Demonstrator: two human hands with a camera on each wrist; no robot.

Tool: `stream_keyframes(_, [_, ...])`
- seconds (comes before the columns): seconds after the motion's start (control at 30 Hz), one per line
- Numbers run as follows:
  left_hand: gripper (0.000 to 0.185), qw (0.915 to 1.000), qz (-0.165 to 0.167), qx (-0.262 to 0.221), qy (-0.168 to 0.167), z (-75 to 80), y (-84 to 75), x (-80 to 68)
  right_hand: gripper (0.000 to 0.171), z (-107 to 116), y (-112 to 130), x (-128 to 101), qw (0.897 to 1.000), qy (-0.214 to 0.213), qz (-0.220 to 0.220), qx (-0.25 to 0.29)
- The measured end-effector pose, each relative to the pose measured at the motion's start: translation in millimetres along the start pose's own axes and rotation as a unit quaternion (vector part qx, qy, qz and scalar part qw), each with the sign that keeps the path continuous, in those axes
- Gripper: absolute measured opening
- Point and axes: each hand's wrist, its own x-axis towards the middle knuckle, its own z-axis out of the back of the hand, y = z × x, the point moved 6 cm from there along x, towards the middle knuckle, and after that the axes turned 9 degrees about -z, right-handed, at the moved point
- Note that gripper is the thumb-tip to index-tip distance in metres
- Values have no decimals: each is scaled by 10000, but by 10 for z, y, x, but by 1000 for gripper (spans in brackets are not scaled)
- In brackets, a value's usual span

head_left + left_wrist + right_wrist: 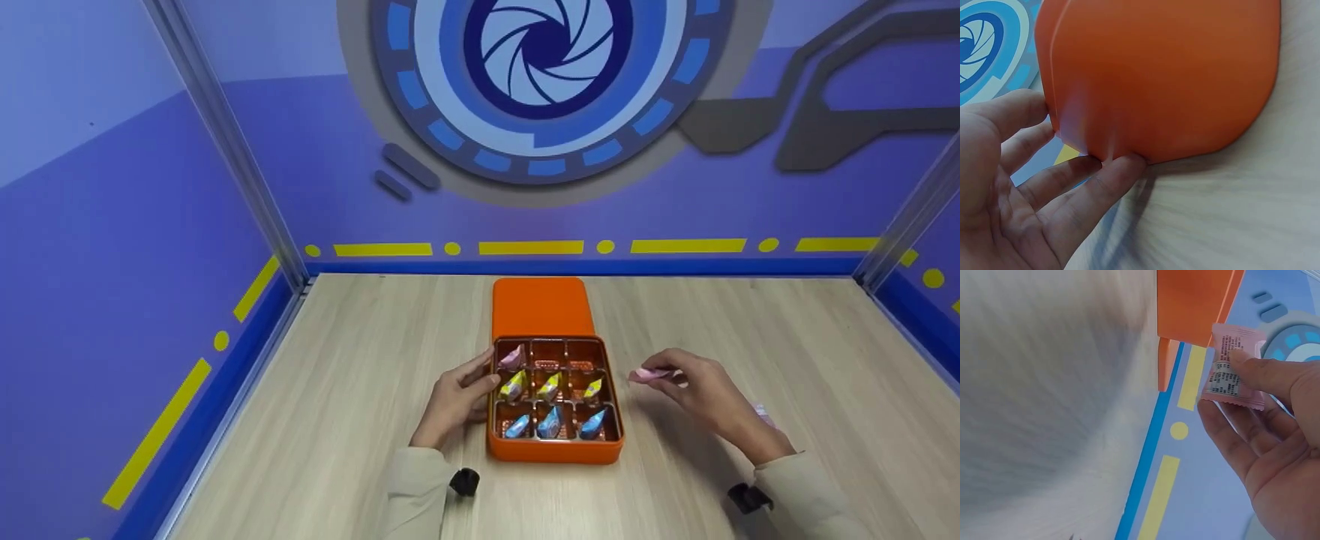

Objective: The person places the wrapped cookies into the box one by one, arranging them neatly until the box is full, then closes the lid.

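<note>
An orange box with a divided tray stands on the table. In its back row a pink wrapped candy lies in the left compartment; the bare floor shows in the other two. Yellow candies fill the middle row and blue candies the front row, one per compartment. My left hand holds the box at its left side, fingertips against the orange wall. Right of the box, my right hand pinches another pink candy between thumb and fingers, its printed side showing in the right wrist view.
Behind the box lies an orange lid, flat on the wooden table. A small pale pink wrapper shows partly behind my right wrist. Blue printed panels stand around the back and sides.
</note>
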Motion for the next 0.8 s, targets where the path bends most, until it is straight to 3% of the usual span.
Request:
stream_keyframes(0.37, [53,9998,-115,167,-9,3,-5,11,21,-14,48,134,9998,-59,126,136])
stream_keyframes(0.8, [55,9999,121,-13,-66,-2,21,9,27,-92,123,330,9985,205,391,322])
